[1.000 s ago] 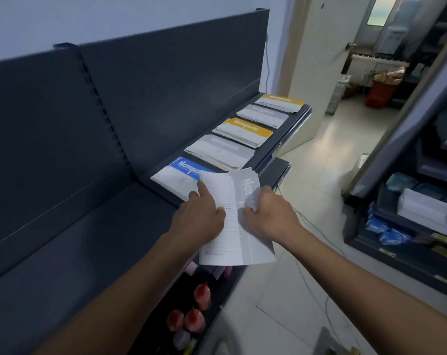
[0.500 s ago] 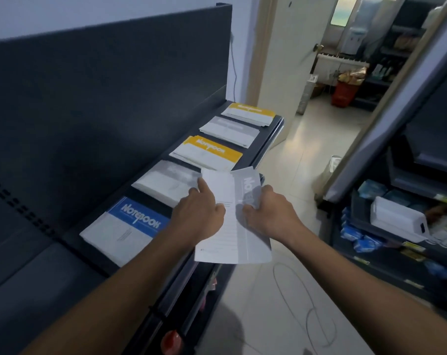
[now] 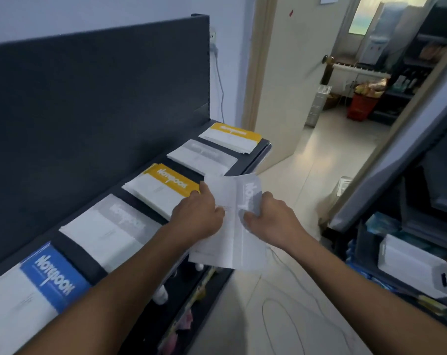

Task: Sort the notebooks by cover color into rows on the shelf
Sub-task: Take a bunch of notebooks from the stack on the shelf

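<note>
Both my hands hold a grey notebook (image 3: 234,224) in the air just off the shelf's front edge, its cover folded back. My left hand (image 3: 198,217) grips its left side and my right hand (image 3: 271,221) grips its right side. On the dark shelf (image 3: 89,260) notebooks lie in a line: a blue one (image 3: 38,290) nearest, then a grey stack (image 3: 109,229), a yellow stack (image 3: 163,188), another grey one (image 3: 203,156) and a yellow one (image 3: 231,135) at the far end.
The shelf's tall dark back panel (image 3: 89,98) rises behind the notebooks. A lower shelf (image 3: 191,303) with small items sits below. A cable (image 3: 281,303) lies on the tiled floor. Another rack (image 3: 409,252) with packages stands to the right, and a doorway (image 3: 345,85) lies ahead.
The view has shifted right along the shelf, so the blue notebook now sits at the lower left. My hands keep hold of the grey notebook, now beside the yellow stack.
</note>
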Demonstrator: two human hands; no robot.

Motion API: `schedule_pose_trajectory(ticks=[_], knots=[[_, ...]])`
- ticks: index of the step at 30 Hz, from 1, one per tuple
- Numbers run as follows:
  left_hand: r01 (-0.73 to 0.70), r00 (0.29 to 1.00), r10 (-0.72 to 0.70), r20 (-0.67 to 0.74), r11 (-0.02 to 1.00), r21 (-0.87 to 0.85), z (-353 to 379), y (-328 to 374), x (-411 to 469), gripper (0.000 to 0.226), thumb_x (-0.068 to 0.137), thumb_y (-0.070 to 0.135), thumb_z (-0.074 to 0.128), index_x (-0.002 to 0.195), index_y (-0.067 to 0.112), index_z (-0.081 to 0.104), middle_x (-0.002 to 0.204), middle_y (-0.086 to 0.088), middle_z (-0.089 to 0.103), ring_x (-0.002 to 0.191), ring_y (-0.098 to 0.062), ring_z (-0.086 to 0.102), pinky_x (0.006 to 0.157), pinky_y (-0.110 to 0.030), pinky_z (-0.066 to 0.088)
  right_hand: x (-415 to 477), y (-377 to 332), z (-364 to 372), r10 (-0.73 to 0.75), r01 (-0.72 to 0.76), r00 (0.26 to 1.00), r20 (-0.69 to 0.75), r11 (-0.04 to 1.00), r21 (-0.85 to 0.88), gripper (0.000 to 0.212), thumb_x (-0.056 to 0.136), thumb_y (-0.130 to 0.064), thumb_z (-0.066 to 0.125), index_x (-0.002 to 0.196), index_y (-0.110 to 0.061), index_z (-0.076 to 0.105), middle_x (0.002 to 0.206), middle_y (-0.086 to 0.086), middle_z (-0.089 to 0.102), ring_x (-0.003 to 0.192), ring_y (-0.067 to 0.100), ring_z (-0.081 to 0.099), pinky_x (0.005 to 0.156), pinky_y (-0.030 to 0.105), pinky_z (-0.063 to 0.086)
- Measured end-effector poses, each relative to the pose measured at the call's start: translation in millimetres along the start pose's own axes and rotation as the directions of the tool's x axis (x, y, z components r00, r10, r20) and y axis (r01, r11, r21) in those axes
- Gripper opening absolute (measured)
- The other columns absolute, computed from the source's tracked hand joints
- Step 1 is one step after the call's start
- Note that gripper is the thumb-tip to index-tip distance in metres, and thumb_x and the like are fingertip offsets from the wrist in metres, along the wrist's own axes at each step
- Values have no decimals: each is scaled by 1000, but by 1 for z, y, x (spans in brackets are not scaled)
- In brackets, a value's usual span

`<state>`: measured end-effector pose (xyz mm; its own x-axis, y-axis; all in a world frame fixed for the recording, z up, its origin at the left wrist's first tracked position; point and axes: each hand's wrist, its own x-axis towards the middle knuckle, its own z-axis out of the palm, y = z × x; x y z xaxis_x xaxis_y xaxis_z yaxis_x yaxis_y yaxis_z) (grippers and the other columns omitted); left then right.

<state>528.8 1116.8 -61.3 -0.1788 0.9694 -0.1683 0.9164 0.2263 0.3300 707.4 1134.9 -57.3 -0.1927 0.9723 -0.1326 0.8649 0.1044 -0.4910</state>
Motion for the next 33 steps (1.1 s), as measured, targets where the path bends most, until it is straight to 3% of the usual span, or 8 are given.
schedule_pose_trajectory(ticks=[5,10,14,19,23,28,31,33], knots=[[36,999,-36,-17,999,10,9,36,39,76,95,46,47,149,3,15,135,-22,48,117,-40,52,77,-39,39,46,30,-23,-30,30,999,31,1000,-6,28,93,-38,52,103,-14,42,94,3,56,80,27,56,61,34,41],[65,998,-65,-12,998,19,11,59,75,81,95,44,47,153,1,9,140,-24,45,122,-40,50,85,-42,44,90,49,-36,-53,54,995,89,999,-6,29,95,-40,52,103,-15,39,95,2,51,80,25,52,60,33,39],[77,997,-77,-19,997,-1,6,66,112,77,96,44,45,152,0,14,132,-23,51,117,-40,52,77,-38,42,132,52,-50,-113,113,991,76,994,1,25,94,-35,52,100,-13,42,95,4,56,80,28,52,60,34,37],[125,992,-125,-18,992,-29,-1,66,165,75,96,45,43,147,-4,19,124,-21,56,109,-37,55,71,-36,38,192,45,-55,-194,194,978,78,981,-1,25,94,-31,51,103,-8,47,101,12,63,90,36,61,75,42,51],[194,981,-194,-1,978,-72,-6,60,206,76,97,42,43,149,-6,14,125,-21,56,110,-36,55,70,-34,38,244,32,-53,-228,230,972,63,973,-20,23,94,-29,53,102,-9,46,99,12,63,79,32,56,66,38,46],[329,940,-339,-26,927,-179,-16,43,230,77,98,41,45,152,-1,9,123,-17,54,111,-33,52,65,-31,36,304,4,-45,-301,302,951,70,953,6,25,92,-27,52,114,-16,47,101,5,62,96,34,61,69,37,42],[404,903,-425,-67,890,-212,-17,28,236,76,98,42,46,152,1,12,128,-18,51,114,-35,52,72,-34,38,332,-17,-30,-370,369,925,84,929,26,27,89,-26,52,115,-17,51,101,4,63,90,29,61,69,37,47],[474,865,-498,-56,851,-227,-16,17,241,79,97,41,48,153,2,9,134,-19,48,119,-36,50,76,-34,38,347,-29,-17,-413,416,904,111,909,-5,26,89,-24,52,114,-15,53,103,6,62,87,27,57,68,36,42]])
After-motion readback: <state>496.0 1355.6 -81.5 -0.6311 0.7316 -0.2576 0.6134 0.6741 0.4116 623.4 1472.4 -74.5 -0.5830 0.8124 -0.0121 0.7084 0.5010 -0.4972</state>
